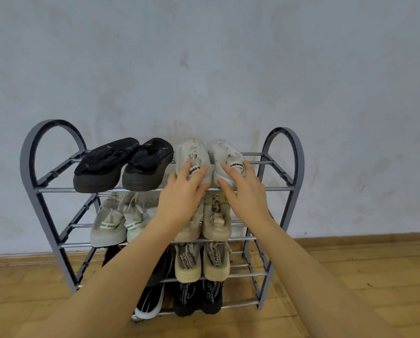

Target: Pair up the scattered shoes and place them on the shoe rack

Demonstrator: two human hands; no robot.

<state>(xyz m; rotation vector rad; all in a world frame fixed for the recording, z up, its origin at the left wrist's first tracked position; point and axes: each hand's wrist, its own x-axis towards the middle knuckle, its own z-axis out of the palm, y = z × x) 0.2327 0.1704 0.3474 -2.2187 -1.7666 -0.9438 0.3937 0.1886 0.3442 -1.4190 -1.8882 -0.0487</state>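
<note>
- Forearms nearest to us, coming in from the lower left and lower right of the frame and meeting at centre.
- Left hand (183, 191) lies on the heel of the left white sneaker (191, 158); grip is spread, fingers straight and fanned over the heel tab, not curled round it.
- Right hand (244, 186) is on the heel of the right white sneaker (224, 153); same story, fingers splayed and fairly straight, pressing the heel.
- We see both white sneakers side by side, touching, on the top shelf of the shoe rack (283, 189), right of centre, toes toward the wall (204, 57).
- Black sandals (122, 164) sit as a pair on the top shelf too, left of the white sneakers, heels hanging slightly over the front bar.
- Second shelf: pale grey sneakers with green heel tabs (116, 225) at left, beige sneakers (216, 223) at right, partly behind the left wrist.
- Third shelf: cream sneakers with lettered heel straps (201, 262) at right; a dark shoe at left, mostly hidden by the left arm.
- Bottom shelf: black sneakers with white lettering (198, 297) at right, a black shoe with a white sole (149, 303) left of them.
- Rack stands on the wooden floor (350, 276), against the wall.
</note>
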